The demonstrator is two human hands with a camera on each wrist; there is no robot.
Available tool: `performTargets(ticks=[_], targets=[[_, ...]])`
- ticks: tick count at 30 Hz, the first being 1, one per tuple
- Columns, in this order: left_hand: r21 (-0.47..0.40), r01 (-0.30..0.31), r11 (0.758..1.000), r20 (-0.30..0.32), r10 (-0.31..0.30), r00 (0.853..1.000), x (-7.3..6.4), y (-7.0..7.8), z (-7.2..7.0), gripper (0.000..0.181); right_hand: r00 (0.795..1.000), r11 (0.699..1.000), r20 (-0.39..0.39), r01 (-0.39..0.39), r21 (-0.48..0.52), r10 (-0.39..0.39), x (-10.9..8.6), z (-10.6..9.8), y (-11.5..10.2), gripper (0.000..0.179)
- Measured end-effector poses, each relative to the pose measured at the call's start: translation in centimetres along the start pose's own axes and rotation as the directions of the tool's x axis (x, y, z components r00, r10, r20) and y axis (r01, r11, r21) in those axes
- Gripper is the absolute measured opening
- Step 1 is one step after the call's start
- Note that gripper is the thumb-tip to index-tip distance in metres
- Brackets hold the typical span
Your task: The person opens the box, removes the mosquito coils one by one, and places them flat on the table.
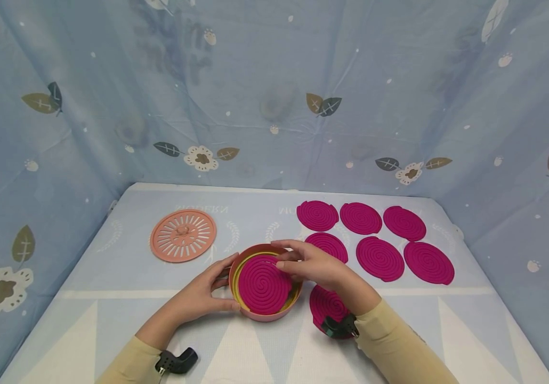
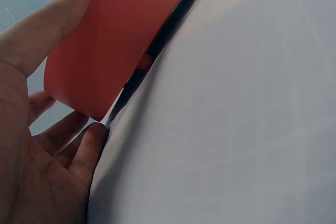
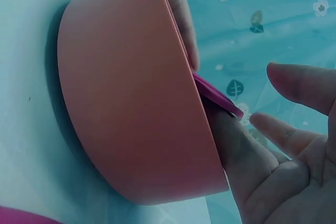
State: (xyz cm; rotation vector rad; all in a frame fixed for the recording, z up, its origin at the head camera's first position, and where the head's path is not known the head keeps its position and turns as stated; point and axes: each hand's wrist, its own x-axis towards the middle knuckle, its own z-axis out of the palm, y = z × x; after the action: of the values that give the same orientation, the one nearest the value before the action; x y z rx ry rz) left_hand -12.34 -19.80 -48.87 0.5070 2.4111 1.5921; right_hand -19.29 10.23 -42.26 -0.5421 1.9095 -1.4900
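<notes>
A round salmon-pink mosquito coil box [image 1: 266, 317] with a yellow inside stands on the table. My left hand [image 1: 202, 290] grips its left side, thumb at the near rim and fingers around the wall. A magenta mosquito coil [image 1: 264, 285] lies in the box opening, its right edge tilted up above the rim in the right wrist view. My right hand [image 1: 315, 265] is over the box's right rim. Some of its fingers reach inside beneath the raised coil edge, while the thumb [image 3: 302, 85] stands apart from the coil.
A slotted salmon-pink lid [image 1: 183, 236] lies at the back left. Several magenta coils, such as the middle one [image 1: 380, 258], lie flat at the right. Another coil [image 1: 327, 304] is partly hidden under my right forearm. Patterned curtains [image 1: 274, 96] enclose the table.
</notes>
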Motion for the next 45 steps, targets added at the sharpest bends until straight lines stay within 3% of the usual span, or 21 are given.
performTargets(ticks=[18, 26, 32, 35, 45], targets=[[-0.009, 0.003, 1.0, -0.002, -0.003, 1.0, 0.1, -0.1, -0.1, 0.108, 0.999, 0.988, -0.027, 0.012, -0.153, -0.016, -1.7, 0.5, 0.0, 0.068], [-0.015, -0.001, 1.0, -0.003, 0.001, 1.0, 0.1, 0.0, 0.0, 0.107, 0.997, 0.963, -0.067, 0.025, -0.267, -0.044, -1.5, 0.8, 0.3, 0.065], [-0.003, -0.001, 1.0, -0.01, 0.001, 1.0, 0.1, -0.1, 0.0, 0.107, 0.995, 0.928, -0.078, 0.033, -0.371, -0.066, -1.0, 1.1, 0.5, 0.06], [-0.001, -0.014, 1.0, -0.01, 0.014, 1.0, 0.1, -0.1, -0.1, 0.107, 0.995, 0.922, -0.076, 0.035, -0.385, -0.069, -0.9, 1.3, 0.5, 0.057], [-0.011, -0.041, 0.999, -0.002, 0.041, 0.999, 0.1, -0.4, 0.0, 0.105, 0.994, 0.944, -0.097, 0.016, -0.33, -0.051, -0.7, 1.6, 0.6, 0.054]])
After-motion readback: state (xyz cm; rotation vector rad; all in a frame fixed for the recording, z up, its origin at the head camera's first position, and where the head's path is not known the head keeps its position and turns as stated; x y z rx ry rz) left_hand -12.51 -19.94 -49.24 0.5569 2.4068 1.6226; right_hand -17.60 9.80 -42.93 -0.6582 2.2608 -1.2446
